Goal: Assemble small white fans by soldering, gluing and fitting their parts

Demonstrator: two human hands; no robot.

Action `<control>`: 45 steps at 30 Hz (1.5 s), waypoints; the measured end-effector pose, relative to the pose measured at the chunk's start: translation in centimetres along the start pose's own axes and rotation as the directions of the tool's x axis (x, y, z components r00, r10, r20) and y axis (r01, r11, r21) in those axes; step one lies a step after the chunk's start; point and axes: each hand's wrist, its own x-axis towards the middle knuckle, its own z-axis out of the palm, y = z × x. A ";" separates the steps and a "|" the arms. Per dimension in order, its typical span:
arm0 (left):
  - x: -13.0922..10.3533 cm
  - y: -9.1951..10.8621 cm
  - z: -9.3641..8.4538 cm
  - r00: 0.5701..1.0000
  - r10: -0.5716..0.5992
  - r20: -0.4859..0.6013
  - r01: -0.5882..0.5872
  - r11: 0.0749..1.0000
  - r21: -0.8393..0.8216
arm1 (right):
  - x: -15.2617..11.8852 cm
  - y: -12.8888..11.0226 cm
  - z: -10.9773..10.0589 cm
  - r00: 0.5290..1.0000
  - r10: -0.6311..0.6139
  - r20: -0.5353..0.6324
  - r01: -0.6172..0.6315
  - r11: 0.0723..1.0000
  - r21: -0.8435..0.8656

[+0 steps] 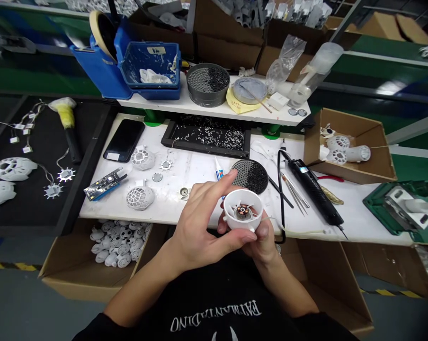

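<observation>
Over the front edge of the bench I hold a white round fan housing (228, 219) with its opening facing up. Inside it sit a motor stator with copper windings (242, 211) and several thin white vanes. My left hand (203, 225) is around the left side, its thumb against the lower rim and its index finger raised past the far rim. My right hand (265, 239) grips the housing from below and the right, most of its fingers hidden. A thin pale wire (276, 225) trails to the right. Behind the housing lies a round tray of small black parts (251, 175).
White lattice covers (140, 198), a circuit board (105, 184) and a phone (124, 139) lie left. A black electric screwdriver (315, 192), tweezers (295, 193) and a green press (402, 208) stand right. A raised shelf (214, 111) carries blue bins (150, 66). Cardboard boxes (82, 289) sit below.
</observation>
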 end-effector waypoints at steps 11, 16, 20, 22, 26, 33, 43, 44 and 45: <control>-1.1 -2.0 0.9 0.994 0.099 -0.042 -0.093 0.988 0.123 | 0.8 -1.5 -1.9 0.978 -0.108 -0.179 0.049 0.951 -0.306; -2.5 -3.1 1.3 0.997 -0.023 0.070 0.016 0.996 0.090 | 1.1 -2.4 -3.9 0.976 -0.112 -0.188 -0.018 0.816 -0.578; -3.7 -3.2 1.2 0.905 -0.368 0.215 0.422 0.841 -0.339 | 1.1 -3.0 -4.5 0.977 -0.129 -0.168 -0.003 0.786 -0.618; -4.4 -3.3 1.4 0.860 -0.418 0.293 0.511 0.698 -0.503 | 1.2 -3.2 -4.4 0.986 -0.074 -0.152 -0.035 0.789 -0.613; -5.6 -3.4 1.6 0.840 -0.404 0.362 0.537 0.531 -0.655 | 1.8 -2.8 -3.7 0.981 0.166 -0.098 -0.193 0.843 -0.502; -4.3 -2.4 1.6 0.833 -0.315 0.454 0.551 0.546 -0.632 | 1.8 -2.2 -3.3 0.976 0.079 -0.201 -0.156 0.902 -0.404; 7.8 2.1 15.0 0.778 0.094 0.622 0.036 0.980 -0.194 | -5.9 -10.0 -10.1 0.628 -0.492 -0.603 0.253 0.862 -0.439; 8.9 3.0 16.7 0.749 0.167 0.641 -0.017 0.972 -0.234 | -7.1 -10.7 -11.1 0.581 -0.517 -0.629 0.277 0.852 -0.445; 9.9 3.8 18.4 0.712 0.231 0.664 -0.031 0.954 -0.299 | -8.3 -11.3 -12.1 0.538 -0.538 -0.649 0.296 0.841 -0.453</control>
